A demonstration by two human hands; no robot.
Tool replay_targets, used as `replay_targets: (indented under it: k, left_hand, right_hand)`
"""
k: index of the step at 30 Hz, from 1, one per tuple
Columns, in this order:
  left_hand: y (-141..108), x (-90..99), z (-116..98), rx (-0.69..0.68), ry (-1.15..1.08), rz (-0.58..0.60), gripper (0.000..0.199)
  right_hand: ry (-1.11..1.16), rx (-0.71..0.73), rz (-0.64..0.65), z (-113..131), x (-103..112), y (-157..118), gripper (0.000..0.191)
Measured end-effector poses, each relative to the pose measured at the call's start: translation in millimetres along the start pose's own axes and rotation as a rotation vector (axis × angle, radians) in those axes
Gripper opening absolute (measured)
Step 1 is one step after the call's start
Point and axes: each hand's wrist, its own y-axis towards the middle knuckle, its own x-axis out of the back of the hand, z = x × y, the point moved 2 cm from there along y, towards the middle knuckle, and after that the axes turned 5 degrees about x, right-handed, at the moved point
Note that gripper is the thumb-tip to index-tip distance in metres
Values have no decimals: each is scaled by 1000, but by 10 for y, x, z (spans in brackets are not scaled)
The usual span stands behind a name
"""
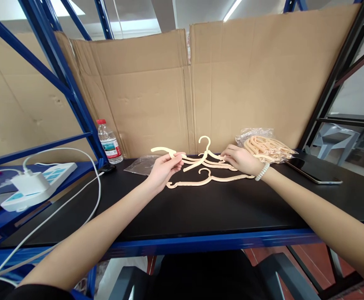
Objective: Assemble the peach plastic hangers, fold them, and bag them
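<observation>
Pale beige hangers lie in the middle of the black tabletop. My left hand [166, 168] is closed, thumb and fingers pinching a curved beige hanger piece [163, 149] that sticks out to the left. Right of it, a hanger with its hook up [204, 150] rests over other hanger parts. My right hand [241, 158], with a beaded bracelet, has its fingers bent down at the right end of these hangers; its fingertips are partly hidden. Nearer the front edge, one hanger [194, 182] lies flat, touched by neither hand.
Bundled hangers [267, 148] in clear plastic lie at the right, beside a dark phone [313, 171]. A flat plastic bag [141, 164] and a water bottle [110, 143] stand left of centre. White cables cross the left side near a power strip [55, 179]. Cardboard [250, 83] rises behind.
</observation>
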Motion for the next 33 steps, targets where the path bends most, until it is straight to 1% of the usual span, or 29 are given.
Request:
replay_targets:
  k: [3, 5, 8, 10, 14, 16, 18, 20, 23, 25, 28, 30, 33]
  left_hand:
    - [-65, 60, 47, 48, -34, -5, 26]
    - [-99, 102, 111, 77, -50, -1, 26]
    - [-141, 138, 212, 103, -37, 37, 27]
    - [-164, 141, 243, 95, -4, 53, 26]
    - [-194, 139, 206, 48, 6, -13, 25]
    - [-199, 128, 193, 111, -47, 26, 24]
    - [-201, 112, 200, 193, -98, 112, 23]
    - [-205, 101, 216, 218, -130, 154, 19]
    - [-220, 87, 248, 189, -151, 108, 14]
    - [-242, 59, 274, 197, -165, 88, 13]
    - [-285, -7, 305, 220, -156, 115, 14]
    - [-310, -44, 314, 226, -138, 147, 15]
    - [-331, -62, 309, 229, -131, 174, 16]
  right_hand:
    - [45, 16, -33, 107, 105, -108, 15]
    - [129, 12, -32, 170, 161, -183, 11]
    - [287, -32, -8, 231, 207, -264, 7]
    - [382, -46, -15, 258, 222, -288, 10]
    - [518, -47, -34, 303, 238, -290, 21]
    - [524, -53, -22, 325, 244, -286, 24]
    - [510, -60, -2, 343, 251, -284, 24]
    - [494, -70, 16, 353, 254, -286, 23]
    - [460, -84, 21, 363, 241, -287, 20]
    - [411, -81, 21, 388, 211, -282, 18]
    - [334, -59, -3, 475, 139, -264, 22]
    - [384, -75, -35, 541, 84, -252, 28]
    - [551, -106, -86, 613, 30, -248, 33]
